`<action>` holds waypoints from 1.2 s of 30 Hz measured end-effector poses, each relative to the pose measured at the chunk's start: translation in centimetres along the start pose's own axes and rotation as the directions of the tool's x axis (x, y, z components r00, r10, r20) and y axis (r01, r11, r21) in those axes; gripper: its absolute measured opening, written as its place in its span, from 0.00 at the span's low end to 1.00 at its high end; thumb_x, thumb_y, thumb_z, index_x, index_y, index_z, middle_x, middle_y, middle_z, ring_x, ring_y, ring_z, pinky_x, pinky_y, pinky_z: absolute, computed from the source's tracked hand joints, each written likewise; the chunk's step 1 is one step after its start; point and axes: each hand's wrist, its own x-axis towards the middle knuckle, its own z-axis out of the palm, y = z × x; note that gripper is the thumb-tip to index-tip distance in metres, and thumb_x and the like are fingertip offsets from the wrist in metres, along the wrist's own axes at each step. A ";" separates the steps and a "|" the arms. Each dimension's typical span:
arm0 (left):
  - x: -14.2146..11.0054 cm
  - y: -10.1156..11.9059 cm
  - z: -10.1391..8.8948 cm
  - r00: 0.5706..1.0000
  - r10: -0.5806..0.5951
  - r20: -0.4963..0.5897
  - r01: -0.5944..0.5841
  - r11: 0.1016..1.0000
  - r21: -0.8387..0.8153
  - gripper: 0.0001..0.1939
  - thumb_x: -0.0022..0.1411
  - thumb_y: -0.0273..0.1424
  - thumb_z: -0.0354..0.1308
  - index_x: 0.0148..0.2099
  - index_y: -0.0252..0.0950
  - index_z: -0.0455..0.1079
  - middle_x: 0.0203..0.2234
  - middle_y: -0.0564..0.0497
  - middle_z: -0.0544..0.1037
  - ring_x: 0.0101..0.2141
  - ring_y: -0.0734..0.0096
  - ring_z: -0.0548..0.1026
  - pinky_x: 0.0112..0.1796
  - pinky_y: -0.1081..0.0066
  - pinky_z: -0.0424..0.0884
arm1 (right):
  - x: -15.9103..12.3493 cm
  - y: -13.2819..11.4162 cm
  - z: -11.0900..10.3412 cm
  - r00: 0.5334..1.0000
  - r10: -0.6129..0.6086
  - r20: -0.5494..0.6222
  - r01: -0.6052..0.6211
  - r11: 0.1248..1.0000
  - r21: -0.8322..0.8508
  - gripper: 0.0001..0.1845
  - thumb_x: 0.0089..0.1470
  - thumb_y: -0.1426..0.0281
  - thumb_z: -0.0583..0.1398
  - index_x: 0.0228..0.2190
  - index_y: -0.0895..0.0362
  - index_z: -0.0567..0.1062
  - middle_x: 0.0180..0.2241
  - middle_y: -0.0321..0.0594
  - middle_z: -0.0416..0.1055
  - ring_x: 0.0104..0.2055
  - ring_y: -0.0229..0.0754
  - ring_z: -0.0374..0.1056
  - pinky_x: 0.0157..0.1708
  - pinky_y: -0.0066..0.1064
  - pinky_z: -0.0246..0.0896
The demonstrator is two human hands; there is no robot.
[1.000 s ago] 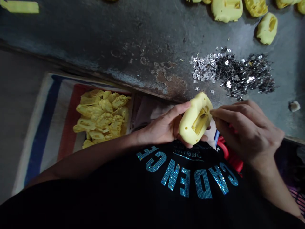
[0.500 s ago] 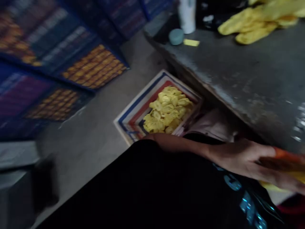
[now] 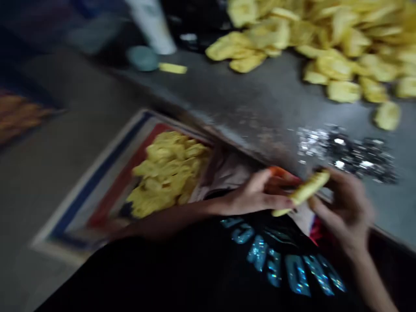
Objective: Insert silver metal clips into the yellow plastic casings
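Observation:
A yellow plastic shell (image 3: pixel 307 190) is held edge-on just in front of the table edge, above my black shirt. My left hand (image 3: pixel 256 196) grips its lower left end, the fingers on one side and the thumb on the other. The fingers of my right hand (image 3: pixel 346 206) are closed at its upper right end. Motion blurs the picture, so the shell's hollow and its holes do not show. Beyond the hands, a pile of small shiny metal plates (image 3: pixel 347 151) lies on the grey table (image 3: pixel 224 97).
Many yellow shells (image 3: pixel 341 65) are heaped at the back right of the table. More yellow shells (image 3: pixel 169 169) fill a striped box (image 3: pixel 107 190) at lower left. A white bottle (image 3: pixel 152 26), a round green lid (image 3: pixel 142 58) and a yellow strip (image 3: pixel 173 68) stand or lie at the far left.
My view swung left over the floor and crates, then partly back. The shell has turned from showing its hollowed face to edge-on. My right hand left view and is back at the shell.

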 end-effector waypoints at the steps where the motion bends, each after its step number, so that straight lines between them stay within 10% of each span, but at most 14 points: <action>1: 0.3 0.0 -0.9 0.999 -0.025 0.025 0.027 0.998 -0.056 0.38 0.53 0.40 0.91 0.61 0.42 0.82 0.63 0.38 0.90 0.55 0.50 0.92 0.51 0.62 0.88 | 0.1 -0.1 -0.4 1.000 -0.020 0.024 0.021 0.998 -0.066 0.34 0.67 0.60 0.78 0.70 0.37 0.81 0.57 0.45 0.86 0.50 0.55 0.87 0.49 0.52 0.89; 5: 1.2 0.9 -3.3 0.991 -0.036 0.132 0.051 0.992 -0.115 0.38 0.65 0.39 0.85 0.72 0.49 0.74 0.56 0.44 0.93 0.49 0.53 0.94 0.45 0.64 0.90 | 2.1 2.1 -2.2 0.994 -0.100 0.035 0.106 0.970 -0.221 0.26 0.72 0.62 0.74 0.68 0.44 0.82 0.58 0.47 0.86 0.50 0.51 0.85 0.51 0.48 0.83; 9: 0.9 2.3 -3.0 0.993 0.068 -0.096 -0.079 0.989 -0.123 0.39 0.67 0.50 0.81 0.74 0.48 0.75 0.58 0.44 0.92 0.48 0.50 0.94 0.40 0.63 0.92 | 4.7 5.3 -3.5 0.981 -0.186 -0.062 0.129 0.848 -0.514 0.03 0.75 0.66 0.71 0.46 0.45 0.88 0.45 0.40 0.87 0.48 0.53 0.79 0.50 0.49 0.69; 15: 1.1 3.0 -1.8 0.947 0.091 -0.308 -0.132 0.985 -0.114 0.38 0.65 0.50 0.81 0.71 0.45 0.78 0.61 0.45 0.91 0.53 0.52 0.91 0.42 0.65 0.89 | 7.1 5.7 -0.6 0.971 -0.104 0.214 0.213 0.782 -0.585 0.10 0.79 0.66 0.65 0.45 0.46 0.88 0.44 0.42 0.86 0.50 0.55 0.73 0.52 0.50 0.60; 24: 1.5 1.8 -2.7 0.982 0.030 -0.187 -0.059 0.987 -0.148 0.39 0.71 0.54 0.76 0.74 0.41 0.74 0.62 0.38 0.90 0.52 0.45 0.93 0.37 0.64 0.90 | 7.4 5.9 0.4 0.952 -0.105 0.289 0.260 0.775 -0.576 0.12 0.81 0.65 0.61 0.43 0.49 0.84 0.43 0.44 0.84 0.48 0.55 0.72 0.51 0.50 0.59; 30: 2.0 1.7 -2.1 0.982 -0.160 0.102 0.180 0.957 -0.229 0.40 0.74 0.57 0.72 0.76 0.39 0.74 0.59 0.35 0.91 0.51 0.43 0.94 0.35 0.64 0.90 | 7.4 2.0 -0.8 0.980 -0.088 0.177 0.101 0.993 -0.065 0.04 0.77 0.65 0.65 0.45 0.48 0.82 0.42 0.39 0.85 0.43 0.49 0.81 0.44 0.43 0.73; 36: 2.0 1.1 -0.9 0.957 -0.191 0.218 0.247 0.931 -0.268 0.43 0.75 0.59 0.71 0.80 0.43 0.71 0.64 0.35 0.88 0.54 0.41 0.93 0.37 0.65 0.90 | 7.7 -1.3 -2.2 0.959 -0.100 0.265 0.065 0.989 0.135 0.03 0.73 0.70 0.71 0.43 0.48 0.85 0.39 0.32 0.87 0.38 0.39 0.81 0.41 0.34 0.77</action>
